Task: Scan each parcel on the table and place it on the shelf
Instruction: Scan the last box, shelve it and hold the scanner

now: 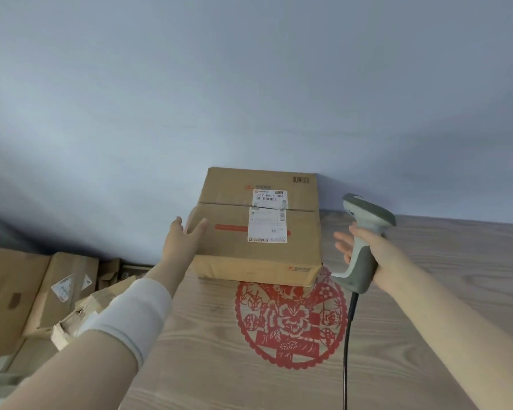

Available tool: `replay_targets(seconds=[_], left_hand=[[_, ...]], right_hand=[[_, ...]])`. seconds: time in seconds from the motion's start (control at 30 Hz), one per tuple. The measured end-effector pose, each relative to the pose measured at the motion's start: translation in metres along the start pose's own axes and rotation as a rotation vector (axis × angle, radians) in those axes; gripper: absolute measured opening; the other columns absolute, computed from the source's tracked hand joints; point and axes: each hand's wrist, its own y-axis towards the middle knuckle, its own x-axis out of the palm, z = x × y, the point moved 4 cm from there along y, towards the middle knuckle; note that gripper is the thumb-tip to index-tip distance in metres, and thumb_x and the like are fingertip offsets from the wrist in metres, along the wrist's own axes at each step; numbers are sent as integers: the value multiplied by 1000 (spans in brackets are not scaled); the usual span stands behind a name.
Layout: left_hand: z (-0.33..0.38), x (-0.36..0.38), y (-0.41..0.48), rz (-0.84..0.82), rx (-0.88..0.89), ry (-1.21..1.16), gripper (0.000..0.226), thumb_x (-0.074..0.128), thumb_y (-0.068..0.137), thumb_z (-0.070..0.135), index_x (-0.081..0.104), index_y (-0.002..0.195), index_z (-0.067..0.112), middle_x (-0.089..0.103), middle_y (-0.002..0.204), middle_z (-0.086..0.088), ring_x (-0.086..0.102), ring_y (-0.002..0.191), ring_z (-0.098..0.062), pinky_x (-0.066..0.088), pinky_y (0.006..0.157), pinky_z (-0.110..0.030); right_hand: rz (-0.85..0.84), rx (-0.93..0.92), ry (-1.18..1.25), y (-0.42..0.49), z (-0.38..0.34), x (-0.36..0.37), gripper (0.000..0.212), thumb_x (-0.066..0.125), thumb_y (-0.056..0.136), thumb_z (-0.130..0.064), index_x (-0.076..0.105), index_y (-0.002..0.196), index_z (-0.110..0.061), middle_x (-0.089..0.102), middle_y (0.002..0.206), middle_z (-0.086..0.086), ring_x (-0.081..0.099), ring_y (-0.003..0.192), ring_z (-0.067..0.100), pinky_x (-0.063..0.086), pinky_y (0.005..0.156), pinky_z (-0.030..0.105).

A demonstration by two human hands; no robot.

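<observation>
- Cardboard parcel, one only, lies flat on the wooden table; its near edge covers the far rim of the red paper-cut, and its far edge meets the blue-grey wall
- Two white labels sit on the parcel's top face, one on each side of the flap seam
- One left hand, beyond and left of the paper-cut, has straight, spread fingers; the palm is against the parcel's left side and the thumb lies over the top edge, clasping nothing
- One right hand, just right of the paper-cut's far rim, is wrapped round the handle of the single grey-and-white scanner, with some fingers stretched loosely towards the parcel
- One black cable drops from the scanner's foot past the paper-cut's right rim
- One white sleeve band circles the left forearm, left of the paper-cut
- At least three more cardboard boxes are piled well left of the paper-cut, off the table's edge
</observation>
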Motion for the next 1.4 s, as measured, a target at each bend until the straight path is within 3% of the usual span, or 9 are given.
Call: replay_targets(seconds=[0.1,0.2,0.37,0.47,0.7,0.9,1.1,1.23,1.4], left_hand=[[-20,0,27,-84,-38,-97,70,63,80,51,47,137,14,51,138,-4,48,126,-24,37,104,-33],[-36,1,38,-215,-72,-207,57,70,65,53,65,108,15,69,113,-7,63,108,-27,47,98,-44],[-43,10,52,-335,-66,-278,85,77,55,56,55,125,12,68,116,-6,65,107,-23,51,88,-36],[-41,11,47,-249,-7,-194,76,73,67,57,52,125,13,66,115,-5,64,103,-21,51,79,-33],[-10,14,-2,-167,218,-259,34,62,88,34,48,117,41,57,126,4,57,111,-16,49,84,-27],[32,10,-73,-376,292,-404,61,63,85,30,38,140,32,57,116,22,56,101,7,48,70,-7],[67,4,-154,-461,417,-353,67,74,63,46,46,124,38,62,115,19,62,101,4,52,79,-17],[71,11,-209,-544,314,-426,69,49,74,66,35,138,45,48,133,22,45,124,-7,42,102,-48],[57,19,-281,-418,229,-504,43,51,70,54,54,109,36,55,120,14,50,115,-9,38,105,-46]], right_hand=[[45,-32,-67,25,16,8,25,65,86,-24,59,108,-14,65,113,8,61,89,21,48,67,29],[48,-65,-126,36,30,18,72,87,53,-43,62,115,-15,70,106,8,66,92,26,54,82,46],[75,-197,-159,43,36,28,32,80,72,-20,61,98,-20,72,98,6,69,91,27,54,84,54],[73,-239,-162,41,35,26,25,77,75,-18,59,92,-23,70,92,4,67,92,32,54,85,55],[123,-284,-145,1,20,2,28,75,77,-18,58,97,-24,69,95,7,66,88,26,54,83,48],[187,-376,-120,-66,-19,-32,51,76,76,-20,54,122,-15,67,107,6,64,97,23,53,83,42],[182,-480,-117,-140,-69,-73,24,71,81,-18,57,100,-16,67,90,3,64,75,18,52,61,31],[147,-534,-99,-183,-82,-103,36,74,79,-22,52,107,-20,64,93,0,63,81,16,51,78,38],[71,-575,-145,-229,-79,-142,38,76,77,-25,53,107,-19,65,92,3,63,84,22,52,86,42]])
